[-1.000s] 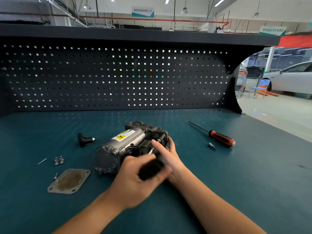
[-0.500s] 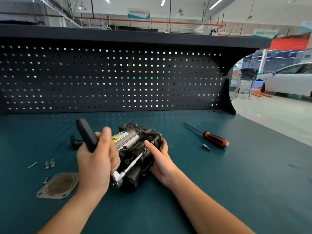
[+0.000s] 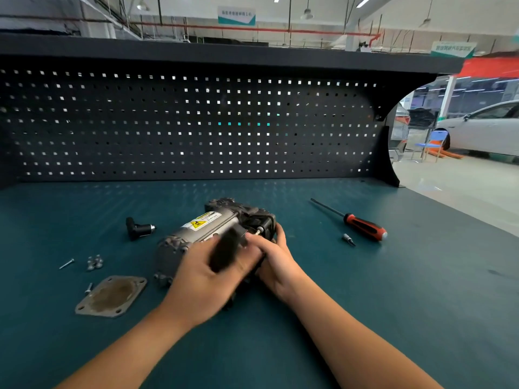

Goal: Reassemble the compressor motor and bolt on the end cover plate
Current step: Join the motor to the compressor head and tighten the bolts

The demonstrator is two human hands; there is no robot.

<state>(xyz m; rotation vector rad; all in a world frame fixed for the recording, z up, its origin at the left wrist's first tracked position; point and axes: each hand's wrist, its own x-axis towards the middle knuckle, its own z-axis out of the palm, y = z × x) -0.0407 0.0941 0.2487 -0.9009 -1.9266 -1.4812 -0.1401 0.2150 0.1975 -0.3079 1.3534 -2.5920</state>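
The grey compressor motor [image 3: 202, 228] with a yellow warning label lies on its side on the green bench. My left hand [image 3: 207, 279] grips the black handle of a ratchet wrench [image 3: 226, 249], blurred with motion, low over the motor's near side. My right hand [image 3: 273, 259] holds the motor's dark right end, with a silver bolt or drive tip [image 3: 257, 231] showing just above the fingers. The flat end cover plate [image 3: 111, 296] lies loose on the bench to the left, with a screw [image 3: 88, 288] at its left corner.
Small bolts [image 3: 95, 262] and a thin screw [image 3: 66, 263] lie left of the motor. A black elbow fitting [image 3: 137, 228] sits behind them. A red-handled screwdriver [image 3: 362, 226] and a bit [image 3: 348, 238] lie to the right. A perforated back panel [image 3: 196, 122] closes the bench's rear.
My left hand swung the wrench handle from raised at the left of the motor back down to the right, close to my right hand. The motor's tilt changes between frames.
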